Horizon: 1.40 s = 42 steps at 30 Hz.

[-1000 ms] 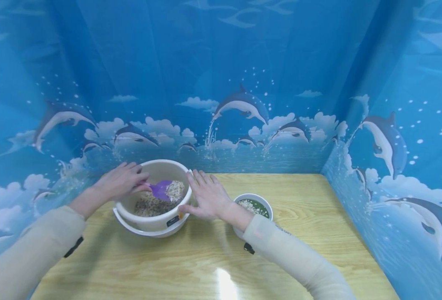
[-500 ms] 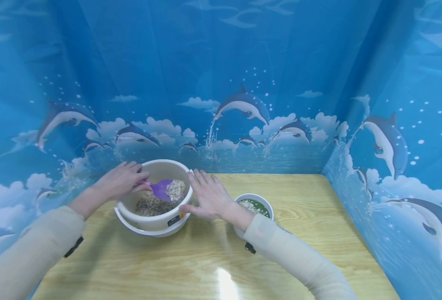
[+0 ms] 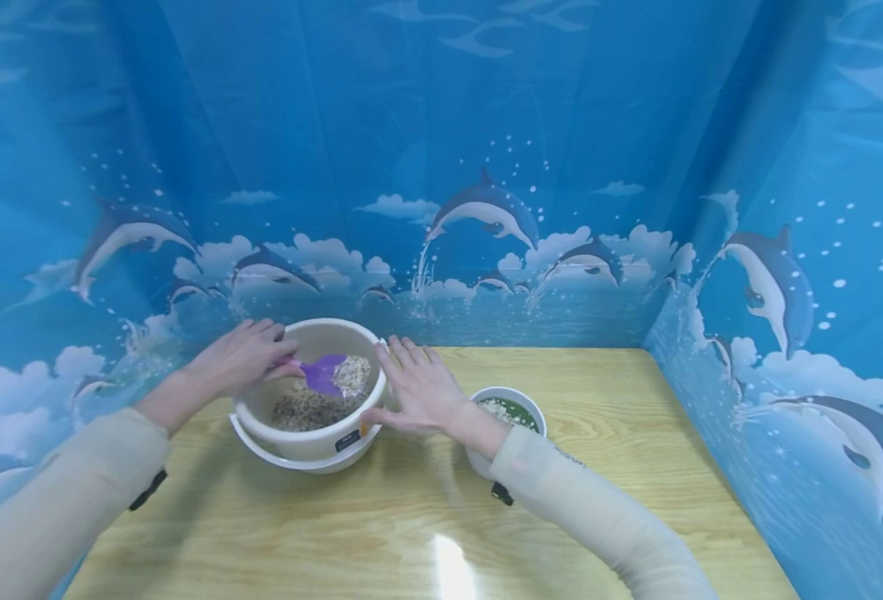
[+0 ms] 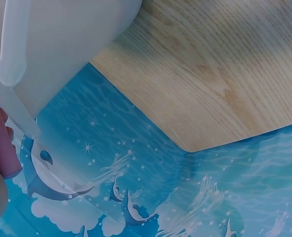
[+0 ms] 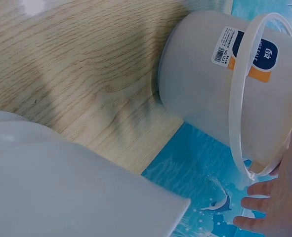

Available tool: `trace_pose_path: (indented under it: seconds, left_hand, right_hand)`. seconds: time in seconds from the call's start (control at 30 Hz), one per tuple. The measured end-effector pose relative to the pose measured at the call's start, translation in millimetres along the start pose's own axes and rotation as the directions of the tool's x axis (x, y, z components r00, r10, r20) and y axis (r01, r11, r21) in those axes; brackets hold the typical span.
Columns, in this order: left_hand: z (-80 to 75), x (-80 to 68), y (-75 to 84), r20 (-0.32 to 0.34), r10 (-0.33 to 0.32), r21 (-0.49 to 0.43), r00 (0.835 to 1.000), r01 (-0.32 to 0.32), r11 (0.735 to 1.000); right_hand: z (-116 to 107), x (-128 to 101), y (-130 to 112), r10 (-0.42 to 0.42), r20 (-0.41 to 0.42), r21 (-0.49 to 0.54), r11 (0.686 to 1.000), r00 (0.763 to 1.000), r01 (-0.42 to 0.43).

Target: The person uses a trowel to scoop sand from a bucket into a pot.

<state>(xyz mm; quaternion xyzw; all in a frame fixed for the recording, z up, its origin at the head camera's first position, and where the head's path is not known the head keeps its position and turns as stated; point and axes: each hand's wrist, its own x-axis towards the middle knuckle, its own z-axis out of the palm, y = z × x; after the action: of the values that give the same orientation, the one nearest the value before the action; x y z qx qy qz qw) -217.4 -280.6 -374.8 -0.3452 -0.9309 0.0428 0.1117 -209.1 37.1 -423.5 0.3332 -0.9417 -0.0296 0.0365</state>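
In the head view my left hand (image 3: 245,357) grips a small toy shovel (image 3: 321,375) with a purple blade, heaped with pale flakes, over the inside of a white bucket (image 3: 299,447). The shovel's pink handle (image 4: 6,155) shows in the left wrist view. Darker mixed grain (image 3: 310,412) lies at the bottom of the bucket. My right hand (image 3: 425,393) rests against the bucket's right rim, fingers straight and thumb spread. The bucket's white carrying handle (image 5: 238,94) hangs down its outside.
Right of the bucket stands a smaller white container (image 3: 508,391), green inside with pale flakes in it, partly hidden by my right forearm. Both stand on a wood-grain table (image 3: 381,533). Blue dolphin-print sheets (image 3: 441,208) enclose the table's back and sides.
Very little differs. My left hand and the loaded shovel have risen slightly in the head view, while my right hand stays at the bucket's rim.
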Motion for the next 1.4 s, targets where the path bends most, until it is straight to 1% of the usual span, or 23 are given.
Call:
trace_pose_path:
  seconds: [0.3,0.47,0.73,0.83,1.03,1.2,1.4]
  left_hand:
    - [-4.2,1.4,3.3,-0.001,0.000,0.011,1.000,0.001,1.000]
    - [-5.1,2.6,3.6,0.003,-0.011,0.000,1.000,0.011,1.000]
    - [-4.7,5.6,2.7,-0.026,-0.006,-0.010,1.000,0.006,1.000]
    - [-5.3,5.4,2.5,-0.022,-0.012,-0.012,1.000,0.012,1.000]
    - [-8.3,4.9,2.7,-0.016,-0.025,-0.018,1.000,0.025,1.000]
    - [-8.4,6.2,3.5,-0.010,-0.040,-0.042,0.999,0.039,0.998]
    - [-9.4,7.2,4.8,-0.014,-0.051,-0.049,0.999,0.050,0.998]
  right_hand:
    - [-5,-4,13,0.008,-0.017,-0.016,1.000,1.000,-0.008]
    - [-7,-9,21,0.001,-0.015,0.016,1.000,1.000,-0.001]
    - [-10,-19,37,0.011,-0.032,0.043,0.999,0.999,-0.010]
    - [-10,-25,43,0.010,-0.035,0.055,0.998,0.999,-0.008]
    - [-3,-35,55,0.006,-0.055,0.047,0.999,0.998,-0.003]
    - [5,-45,68,-0.008,-0.064,0.073,0.997,0.998,0.013]
    - [10,-61,85,-0.011,-0.069,0.097,0.995,0.998,0.018]
